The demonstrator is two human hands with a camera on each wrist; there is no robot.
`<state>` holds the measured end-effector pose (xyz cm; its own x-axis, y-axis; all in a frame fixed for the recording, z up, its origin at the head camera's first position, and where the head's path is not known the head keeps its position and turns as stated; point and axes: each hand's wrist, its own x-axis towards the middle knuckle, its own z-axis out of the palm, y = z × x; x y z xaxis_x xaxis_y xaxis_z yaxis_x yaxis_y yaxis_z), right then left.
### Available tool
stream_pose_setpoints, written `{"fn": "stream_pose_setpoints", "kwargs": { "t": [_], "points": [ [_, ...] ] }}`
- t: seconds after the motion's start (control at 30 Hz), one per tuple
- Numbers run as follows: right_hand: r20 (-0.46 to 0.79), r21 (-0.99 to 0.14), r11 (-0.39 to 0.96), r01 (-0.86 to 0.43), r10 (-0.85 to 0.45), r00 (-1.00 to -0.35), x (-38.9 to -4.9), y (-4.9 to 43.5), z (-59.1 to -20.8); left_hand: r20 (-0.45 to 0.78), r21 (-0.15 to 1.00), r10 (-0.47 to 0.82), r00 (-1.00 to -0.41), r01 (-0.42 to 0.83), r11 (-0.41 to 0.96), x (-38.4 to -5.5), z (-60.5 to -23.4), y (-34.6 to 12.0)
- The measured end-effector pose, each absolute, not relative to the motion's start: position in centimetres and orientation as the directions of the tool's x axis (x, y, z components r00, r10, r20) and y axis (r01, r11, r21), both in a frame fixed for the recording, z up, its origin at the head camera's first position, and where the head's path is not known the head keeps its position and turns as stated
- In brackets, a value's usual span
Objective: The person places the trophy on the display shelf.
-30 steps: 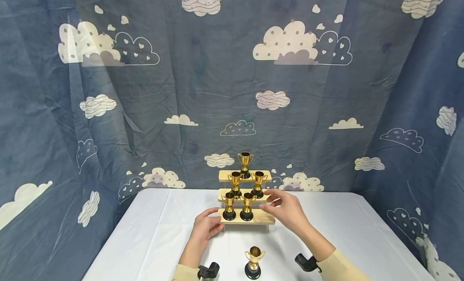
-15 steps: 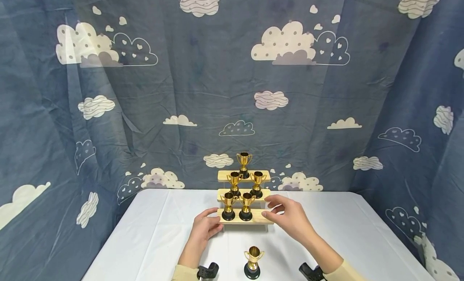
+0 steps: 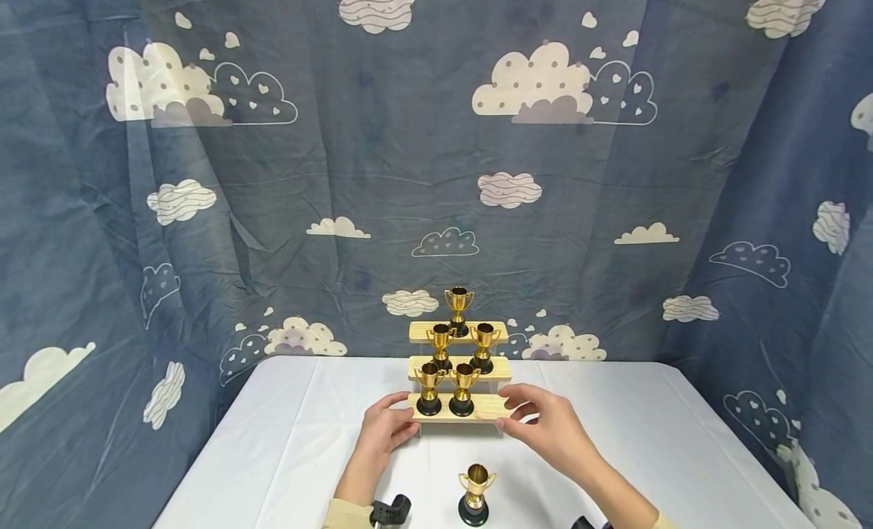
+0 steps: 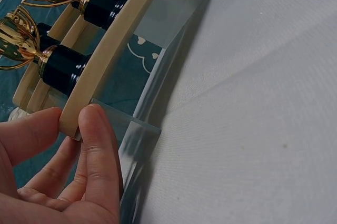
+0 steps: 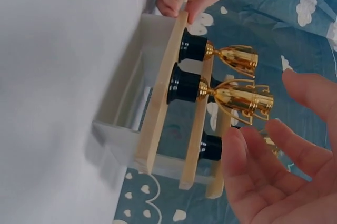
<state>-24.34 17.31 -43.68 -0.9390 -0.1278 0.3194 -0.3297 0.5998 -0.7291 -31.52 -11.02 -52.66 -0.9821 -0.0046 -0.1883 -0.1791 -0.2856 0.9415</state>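
Note:
A three-tier wooden display stand with clear legs bears several gold trophy cups on black bases. One trophy is on the top board; two stand on the middle board and two on the bottom one, towards its left. My left hand pinches the left end of the bottom board between thumb and finger. Beside that board's right end is my right hand, its fingers loosely bent. In the right wrist view, the hand holds nothing and appears apart from the boards.
Another gold trophy stands upright on the white tablecloth, in front of the stand and between my forearms. A blue curtain with cloud prints hangs behind and at both sides.
My right hand has moved down and slightly right, from near the middle board's right trophy to beside the bottom board's right end. The left hand and the trophies have stayed put.

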Motion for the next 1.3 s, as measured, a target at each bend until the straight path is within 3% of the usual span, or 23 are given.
{"fn": "stream_pose_setpoints", "kwargs": {
  "t": [0.57, 1.3],
  "points": [
    [0.25, -0.746, 0.567, -0.349, -0.247, -0.936, -21.5, 16.4, -44.3, -0.185, 0.942, 0.003, -0.983, -0.178, -0.283, -31.8, -53.0, -11.2],
    [0.229, -0.787, 0.419, -0.452, -0.482, -0.846, -19.9, 15.6, -46.8, -0.194, 0.942, -0.017, -0.981, -0.181, -0.284, -31.6, -52.7, -11.0]
  ]
}}
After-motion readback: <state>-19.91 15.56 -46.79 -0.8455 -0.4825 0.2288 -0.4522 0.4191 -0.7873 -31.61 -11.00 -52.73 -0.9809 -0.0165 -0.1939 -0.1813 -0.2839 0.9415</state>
